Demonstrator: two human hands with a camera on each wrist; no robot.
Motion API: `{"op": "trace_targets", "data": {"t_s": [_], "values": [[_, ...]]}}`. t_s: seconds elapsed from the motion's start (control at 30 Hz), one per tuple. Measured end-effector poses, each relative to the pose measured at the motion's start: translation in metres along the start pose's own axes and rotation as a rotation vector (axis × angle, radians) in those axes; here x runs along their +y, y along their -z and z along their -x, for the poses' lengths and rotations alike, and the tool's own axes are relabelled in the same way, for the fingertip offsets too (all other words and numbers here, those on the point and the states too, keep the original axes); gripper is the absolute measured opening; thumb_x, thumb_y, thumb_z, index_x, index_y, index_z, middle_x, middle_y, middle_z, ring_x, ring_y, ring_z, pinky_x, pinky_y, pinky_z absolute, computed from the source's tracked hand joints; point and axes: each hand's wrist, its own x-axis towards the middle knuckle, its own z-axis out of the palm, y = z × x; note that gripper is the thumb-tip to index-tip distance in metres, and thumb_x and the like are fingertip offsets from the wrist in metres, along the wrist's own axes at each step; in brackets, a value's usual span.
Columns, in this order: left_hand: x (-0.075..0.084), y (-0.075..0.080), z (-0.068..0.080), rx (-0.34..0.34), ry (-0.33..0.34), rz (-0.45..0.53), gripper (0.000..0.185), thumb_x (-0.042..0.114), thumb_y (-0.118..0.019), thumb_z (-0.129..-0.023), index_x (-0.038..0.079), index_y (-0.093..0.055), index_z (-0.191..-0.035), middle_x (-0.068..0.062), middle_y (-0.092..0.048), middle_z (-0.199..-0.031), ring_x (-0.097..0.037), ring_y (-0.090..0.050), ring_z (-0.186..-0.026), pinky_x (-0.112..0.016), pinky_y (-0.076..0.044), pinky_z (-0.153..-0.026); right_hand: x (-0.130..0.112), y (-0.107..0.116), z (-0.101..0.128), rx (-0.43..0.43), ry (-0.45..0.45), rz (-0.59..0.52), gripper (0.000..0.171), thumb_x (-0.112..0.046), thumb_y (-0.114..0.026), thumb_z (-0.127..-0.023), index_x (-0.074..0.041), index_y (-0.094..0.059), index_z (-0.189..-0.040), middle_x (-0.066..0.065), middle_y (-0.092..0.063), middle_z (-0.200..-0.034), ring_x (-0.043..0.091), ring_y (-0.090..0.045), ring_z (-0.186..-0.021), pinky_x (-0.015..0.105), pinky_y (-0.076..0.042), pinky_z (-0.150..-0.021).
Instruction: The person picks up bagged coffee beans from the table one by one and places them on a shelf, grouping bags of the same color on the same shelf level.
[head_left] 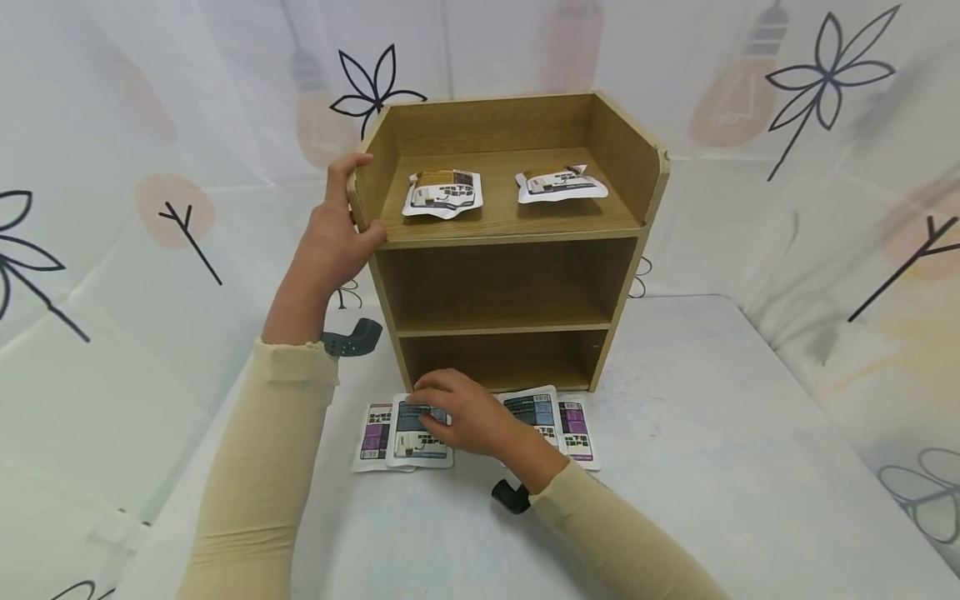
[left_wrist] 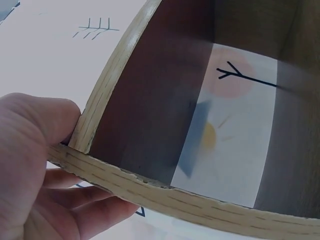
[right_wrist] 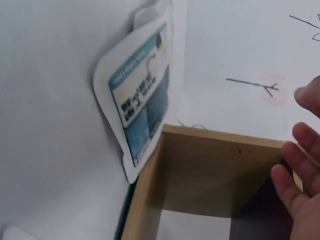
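Observation:
A small wooden shelf (head_left: 517,241) with an open top tray and two compartments below stands at the centre of the head view. My left hand (head_left: 337,237) grips the left side panel near its front corner; the left wrist view shows the thumb (left_wrist: 60,120) and fingers on either side of the wooden edge. Low before the shelf, my right hand (head_left: 472,417) hovers at a teal-labelled pouch (head_left: 420,450), fingers apart and loosely bent, holding nothing. This pouch overlaps a purple-labelled pouch (head_left: 372,433). Right of the hand lie another teal pouch (head_left: 542,407) and purple pouch (head_left: 577,429).
Two brown-and-white pouches, one on the left (head_left: 442,196) and one on the right (head_left: 558,185), lie on the shelf's top tray. A white table (head_left: 675,467) carries everything. Behind it hangs a pale curtain (head_left: 510,50) with plant drawings.

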Motion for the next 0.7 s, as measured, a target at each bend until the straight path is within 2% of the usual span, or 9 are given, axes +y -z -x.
{"op": "trace_targets", "data": {"t_s": [0.1,0.27,0.5,0.7], "values": [[0.000,-0.001,-0.001,0.003,-0.004,-0.002,0.075,0.011,-0.050,-0.089,0.044,-0.010,-0.143,-0.029,-0.049,-0.128,-0.037,-0.056,-0.107,-0.051,-0.052,-0.087,-0.004,-0.002,0.000,-0.104,-0.077,-0.020,0.034,-0.026,-0.066,-0.091,-0.021,-0.064,-0.124,0.000,-0.057,-0.128,0.016,-0.052,-0.121,0.031,-0.046,-0.103],[0.000,-0.002,-0.001,-0.003,-0.002,0.010,0.075,0.011,-0.050,-0.089,0.044,-0.009,-0.143,-0.026,-0.044,-0.135,-0.037,-0.053,-0.112,-0.052,-0.051,-0.091,-0.009,-0.006,0.001,-0.242,-0.174,-0.031,0.041,-0.033,-0.062,-0.093,-0.022,-0.059,-0.133,0.000,-0.053,-0.138,0.018,-0.048,-0.130,0.035,-0.042,-0.108],[0.000,-0.002,0.000,-0.005,-0.004,0.022,0.075,0.010,-0.049,-0.089,0.044,-0.010,-0.143,-0.025,-0.041,-0.138,-0.037,-0.051,-0.114,-0.053,-0.051,-0.092,-0.010,-0.019,0.000,-0.355,-0.235,-0.004,0.051,-0.037,-0.063,-0.091,-0.021,-0.054,-0.139,0.001,-0.051,-0.143,0.019,-0.046,-0.133,0.035,-0.039,-0.111],[0.001,-0.002,0.000,-0.006,-0.003,0.027,0.075,0.010,-0.049,-0.090,0.044,-0.009,-0.143,-0.025,-0.039,-0.139,-0.038,-0.051,-0.115,-0.053,-0.050,-0.092,-0.010,-0.027,-0.003,-0.408,-0.261,0.039,0.054,-0.038,-0.065,-0.089,-0.017,-0.055,-0.138,0.003,-0.051,-0.143,0.021,-0.047,-0.132,0.035,-0.038,-0.111]]}}
